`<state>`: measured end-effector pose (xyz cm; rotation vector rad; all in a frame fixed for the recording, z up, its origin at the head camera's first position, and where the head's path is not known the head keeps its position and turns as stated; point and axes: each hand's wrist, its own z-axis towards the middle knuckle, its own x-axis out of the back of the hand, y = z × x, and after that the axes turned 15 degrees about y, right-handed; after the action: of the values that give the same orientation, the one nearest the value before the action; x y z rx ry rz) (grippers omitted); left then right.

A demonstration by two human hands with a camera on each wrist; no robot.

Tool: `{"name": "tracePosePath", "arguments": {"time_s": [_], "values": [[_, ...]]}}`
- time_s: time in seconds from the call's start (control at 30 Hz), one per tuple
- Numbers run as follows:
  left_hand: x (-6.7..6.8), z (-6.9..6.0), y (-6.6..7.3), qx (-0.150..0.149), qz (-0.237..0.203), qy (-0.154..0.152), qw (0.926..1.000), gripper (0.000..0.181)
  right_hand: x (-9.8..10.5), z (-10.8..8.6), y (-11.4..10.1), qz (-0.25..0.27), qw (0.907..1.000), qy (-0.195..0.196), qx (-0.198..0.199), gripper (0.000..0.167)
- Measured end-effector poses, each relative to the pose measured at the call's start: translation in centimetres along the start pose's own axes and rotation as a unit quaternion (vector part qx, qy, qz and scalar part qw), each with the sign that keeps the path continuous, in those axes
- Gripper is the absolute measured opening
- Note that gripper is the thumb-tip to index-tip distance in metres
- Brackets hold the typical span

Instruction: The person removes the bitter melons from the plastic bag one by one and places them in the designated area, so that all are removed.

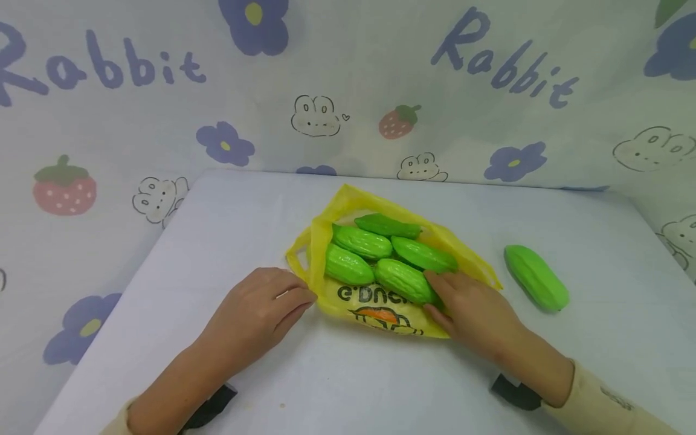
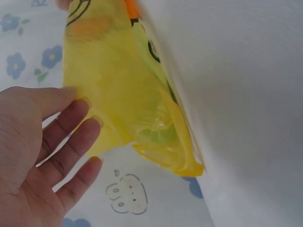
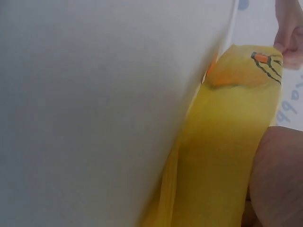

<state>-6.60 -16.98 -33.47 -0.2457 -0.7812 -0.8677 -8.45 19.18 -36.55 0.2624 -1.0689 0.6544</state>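
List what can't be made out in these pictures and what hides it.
Head: part of the lettering on the bag, covered by the gourd nearest the right hand.
Head: anything beneath the gourds, hidden by them.
Head: the full shape of the black piece partly behind the left forearm.
Left wrist: the gourds' shapes, veiled by the bag.
Right wrist: part of the right hand, past the right edge.
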Motion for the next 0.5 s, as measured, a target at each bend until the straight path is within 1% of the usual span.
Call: {"name": "tracePosePath", "arguments": {"time_s": [0.27, 0.37, 0.5], "values": [[0.04, 0.10, -0.06, -0.004, -0.003, 0.005, 1.0000, 0.030, 0.36, 0.06, -0.52, -0.001, 0.9998, -0.011, 0.015, 0.058], [0.05, 0.12, -0.04, -0.003, -0.003, 0.005, 1.0000, 0.030, 0.56, 0.13, -0.58, 0.002, 0.9996, -0.023, 0.013, 0.057], [0.08, 0.11, 0.00, -0.001, -0.003, 0.005, 1.0000, 0.031, 0.84, 0.15, -0.60, 0.008, 0.9988, -0.048, -0.002, 0.056]]}}
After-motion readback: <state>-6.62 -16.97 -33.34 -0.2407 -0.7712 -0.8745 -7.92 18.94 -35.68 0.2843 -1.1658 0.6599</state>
